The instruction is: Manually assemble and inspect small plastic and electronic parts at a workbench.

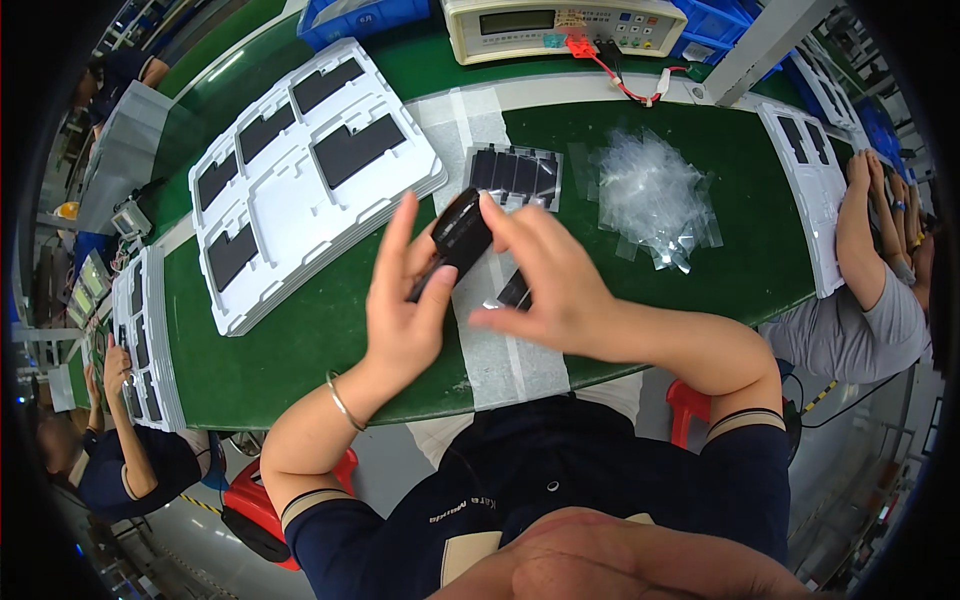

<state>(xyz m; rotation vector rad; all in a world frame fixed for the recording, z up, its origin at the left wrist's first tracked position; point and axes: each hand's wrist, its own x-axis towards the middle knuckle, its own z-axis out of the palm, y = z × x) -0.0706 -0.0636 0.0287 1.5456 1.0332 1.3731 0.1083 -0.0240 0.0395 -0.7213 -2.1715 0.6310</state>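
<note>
A black flat block [462, 235] is held tilted above the table in my left hand [405, 305], whose fingers and thumb close round its left and lower edges. My right hand [555, 275] meets the block from the other side, with its index fingertip against the upper right edge and its thumb stretched lower down, apart from the block. Between that thumb and palm shows a short black strip [515, 291] with a clear end; whether it is held or lies on the table I cannot tell. Just beyond the hands lies a clear sheet of black strips [515, 176].
Stacked white trays [275, 215] hold black notched pieces [358, 150] at the left. A pile of clear film pieces [657, 200] lies to the right. A meter [560, 30] with red and black leads and blue bins [365, 20] stand behind. Co-workers sit on both sides.
</note>
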